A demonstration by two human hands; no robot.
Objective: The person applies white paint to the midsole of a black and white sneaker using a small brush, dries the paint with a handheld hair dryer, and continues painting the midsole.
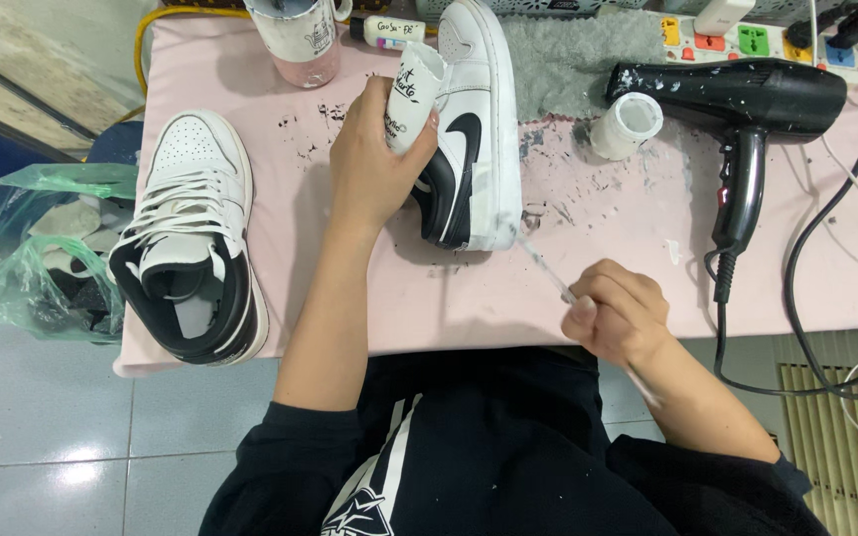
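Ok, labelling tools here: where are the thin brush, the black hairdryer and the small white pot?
Thin paint brush (546, 268), head view, on its shaft.
Black hairdryer (747, 94), head view, on its barrel.
Small white pot (628, 125), head view, on its side wall.

Single view only, head-mounted, looking steeply down from above the wearer's own chest and lap. Faces forward across a pink-covered worktable (588, 288), far edge cut off at the top of frame. Close range: left hand (374, 164) and right hand (620, 316) near centre, forearms running down to the bottom edge. Covers grey tiled floor (52, 417) at lower left and a black hair dryer (747, 109) at upper right. No second view, hence no shared area.
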